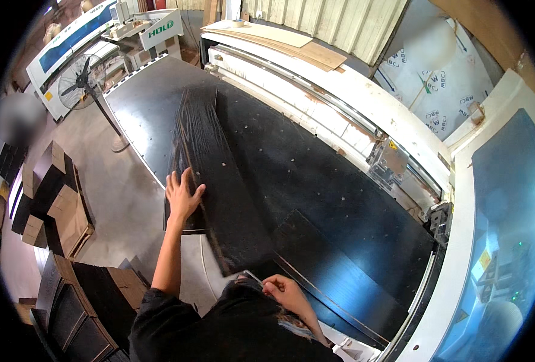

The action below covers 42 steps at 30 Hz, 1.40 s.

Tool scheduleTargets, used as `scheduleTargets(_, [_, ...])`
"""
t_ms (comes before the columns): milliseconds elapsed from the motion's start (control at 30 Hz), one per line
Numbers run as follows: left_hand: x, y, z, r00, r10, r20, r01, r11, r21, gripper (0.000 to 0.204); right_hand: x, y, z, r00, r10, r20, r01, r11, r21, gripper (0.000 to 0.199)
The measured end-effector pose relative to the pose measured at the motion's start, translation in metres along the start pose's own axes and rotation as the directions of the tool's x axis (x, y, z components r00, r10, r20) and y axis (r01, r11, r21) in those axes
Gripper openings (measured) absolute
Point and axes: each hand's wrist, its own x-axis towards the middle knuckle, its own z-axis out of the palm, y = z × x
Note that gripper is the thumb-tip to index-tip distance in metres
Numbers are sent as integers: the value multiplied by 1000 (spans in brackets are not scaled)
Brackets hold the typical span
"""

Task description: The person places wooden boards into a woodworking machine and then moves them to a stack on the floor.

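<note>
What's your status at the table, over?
Left hand spread on long black board. Right hand pinching thin pale object. Close by: second dark board, to the right.

head-worn fisheye view, angled down over left hand (183, 196) and table (322, 172)

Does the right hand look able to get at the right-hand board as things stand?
Probably yes: the right hand is close to the right-hand board, with nothing visible blocking the way, though it seems to be pinching a thin object.
</note>
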Motion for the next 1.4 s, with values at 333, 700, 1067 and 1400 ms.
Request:
scheduleTargets(333, [7,-45,10,981,-192,-42,196,969,151,86,-12,2,-20,955,-28,-295,-11,991,-130,23])
scheduleTargets(700, [60,-45,7,971,-234,40,232,972,45,86,-31,-4,-19,877,-71,-475,-33,978,-208,20])
scheduleTargets(1067, [76,-37,10,968,-238,78,231,969,88,88,-135,60,-70,642,-142,-753,-505,661,-555,63])
scheduleTargets(1400, [81,-59,54,996,-8,-87,47,889,455,68,-115,80,-117,598,-269,-755,-479,635,-606,58])
